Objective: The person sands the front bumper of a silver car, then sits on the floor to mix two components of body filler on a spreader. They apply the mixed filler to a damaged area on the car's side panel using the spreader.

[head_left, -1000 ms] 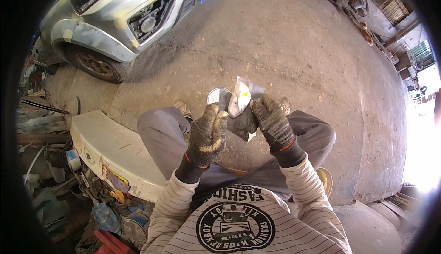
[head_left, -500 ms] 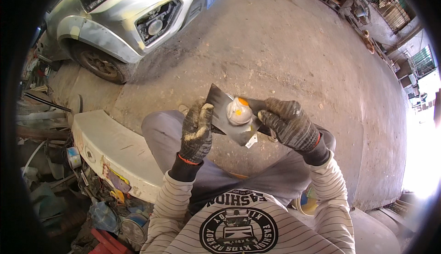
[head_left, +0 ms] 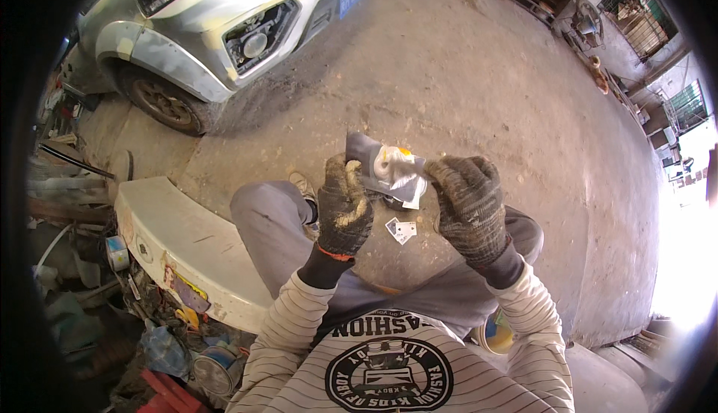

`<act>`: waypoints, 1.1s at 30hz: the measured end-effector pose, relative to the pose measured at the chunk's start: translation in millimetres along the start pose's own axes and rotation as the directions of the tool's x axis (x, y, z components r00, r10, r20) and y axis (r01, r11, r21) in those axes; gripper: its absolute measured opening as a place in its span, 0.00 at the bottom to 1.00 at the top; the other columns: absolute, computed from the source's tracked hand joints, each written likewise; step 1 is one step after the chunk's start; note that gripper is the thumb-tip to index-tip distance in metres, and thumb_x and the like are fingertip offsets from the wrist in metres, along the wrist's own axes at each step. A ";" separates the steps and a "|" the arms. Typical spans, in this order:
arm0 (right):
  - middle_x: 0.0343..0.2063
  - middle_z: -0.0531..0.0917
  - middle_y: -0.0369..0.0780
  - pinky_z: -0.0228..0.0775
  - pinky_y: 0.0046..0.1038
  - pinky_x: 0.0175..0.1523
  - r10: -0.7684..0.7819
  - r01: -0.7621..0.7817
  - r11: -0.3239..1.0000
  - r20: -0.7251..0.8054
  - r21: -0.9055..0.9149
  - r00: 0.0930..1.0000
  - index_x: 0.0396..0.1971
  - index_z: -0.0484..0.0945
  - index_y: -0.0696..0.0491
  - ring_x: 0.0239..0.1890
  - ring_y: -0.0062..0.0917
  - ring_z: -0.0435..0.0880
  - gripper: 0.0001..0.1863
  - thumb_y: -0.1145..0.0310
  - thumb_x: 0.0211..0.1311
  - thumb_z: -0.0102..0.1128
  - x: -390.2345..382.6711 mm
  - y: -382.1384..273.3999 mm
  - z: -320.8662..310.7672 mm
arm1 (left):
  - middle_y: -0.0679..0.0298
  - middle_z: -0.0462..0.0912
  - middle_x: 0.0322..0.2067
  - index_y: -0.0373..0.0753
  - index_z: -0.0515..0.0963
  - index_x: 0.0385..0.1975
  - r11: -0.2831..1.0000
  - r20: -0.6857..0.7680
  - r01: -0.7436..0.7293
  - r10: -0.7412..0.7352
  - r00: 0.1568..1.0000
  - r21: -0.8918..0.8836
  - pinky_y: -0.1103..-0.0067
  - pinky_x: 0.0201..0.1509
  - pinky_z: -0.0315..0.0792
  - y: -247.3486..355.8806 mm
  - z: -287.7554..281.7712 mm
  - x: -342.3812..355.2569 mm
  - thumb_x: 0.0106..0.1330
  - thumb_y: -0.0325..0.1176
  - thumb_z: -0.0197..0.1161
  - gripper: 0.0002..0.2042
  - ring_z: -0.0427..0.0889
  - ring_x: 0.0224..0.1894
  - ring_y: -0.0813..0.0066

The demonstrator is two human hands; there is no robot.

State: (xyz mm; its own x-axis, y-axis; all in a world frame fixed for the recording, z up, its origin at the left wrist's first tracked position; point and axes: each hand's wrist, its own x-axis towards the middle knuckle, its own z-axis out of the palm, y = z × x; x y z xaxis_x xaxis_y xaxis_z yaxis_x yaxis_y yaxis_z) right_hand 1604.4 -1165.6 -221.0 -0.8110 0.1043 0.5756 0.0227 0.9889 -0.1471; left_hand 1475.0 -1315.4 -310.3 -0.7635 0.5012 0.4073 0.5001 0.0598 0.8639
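In front of me my left hand (head_left: 344, 207), in a dark knitted glove smeared with pale residue, is closed on the edge of a flat grey sheet (head_left: 361, 148). On the sheet lies a mound of whitish putty (head_left: 387, 165) with a streak of orange-yellow paste (head_left: 404, 151) at its far side. My right hand (head_left: 470, 207), gloved too, pinches a thin flat scraper (head_left: 420, 168) against the putty's right side; blur and the fingers hide most of that tool. Beneath the hands, playing cards (head_left: 404, 231) lie on the floor between my legs.
A partly sanded car (head_left: 179, 47) with an open headlight recess stands at the far left. Beside my left knee is a cream body panel (head_left: 194, 248), with scrap and a round tin (head_left: 217, 370) nearby. A yellowish tub (head_left: 496, 336) sits by my right thigh.
My left hand has shifted right with the sheet, which is now tilted differently. The right hand has turned more upright, its scraper moving over the putty. The playing cards have come into fuller view.
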 end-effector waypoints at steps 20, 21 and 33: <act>0.35 0.81 0.45 0.74 0.31 0.44 0.098 -0.097 0.990 -0.003 0.106 0.995 0.42 0.79 0.55 0.36 0.35 0.80 0.13 0.80 0.56 0.58 4.1 38.7 -7.6 | 0.54 0.75 0.45 0.30 0.73 0.47 0.779 -0.153 -0.322 0.466 0.871 0.538 0.74 0.54 0.68 -8.5 -22.5 15.6 0.68 0.23 0.52 0.10 0.75 0.45 0.59; 0.36 0.81 0.45 0.74 0.30 0.43 0.201 -0.196 0.956 -0.004 0.218 0.979 0.43 0.78 0.56 0.36 0.34 0.80 0.13 0.79 0.56 0.58 -0.6 37.5 -3.6 | 0.54 0.76 0.44 0.30 0.73 0.46 0.699 -0.161 -0.342 0.547 0.822 0.628 0.74 0.52 0.68 -7.9 -21.5 15.6 0.68 0.22 0.52 0.10 0.75 0.44 0.59; 0.31 0.82 0.41 0.74 0.23 0.33 0.505 -0.743 0.216 0.579 0.633 0.640 0.44 0.73 0.60 0.31 0.21 0.81 0.11 0.68 0.69 0.52 -18.9 9.0 49.2 | 0.45 0.70 0.55 0.27 0.71 0.53 0.685 0.118 -0.529 0.552 0.826 0.501 0.65 0.59 0.67 10.1 -19.9 -1.4 0.57 0.14 0.55 0.21 0.72 0.54 0.49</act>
State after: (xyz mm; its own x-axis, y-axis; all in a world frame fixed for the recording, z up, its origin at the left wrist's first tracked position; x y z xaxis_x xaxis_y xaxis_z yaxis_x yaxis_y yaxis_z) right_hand 1591.1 -1163.9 -272.8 -0.8461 0.5047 -0.1716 0.2379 0.0693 -0.9688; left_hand 1473.0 -1332.7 -296.3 -0.3061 0.5485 0.7781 0.9513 0.2077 0.2278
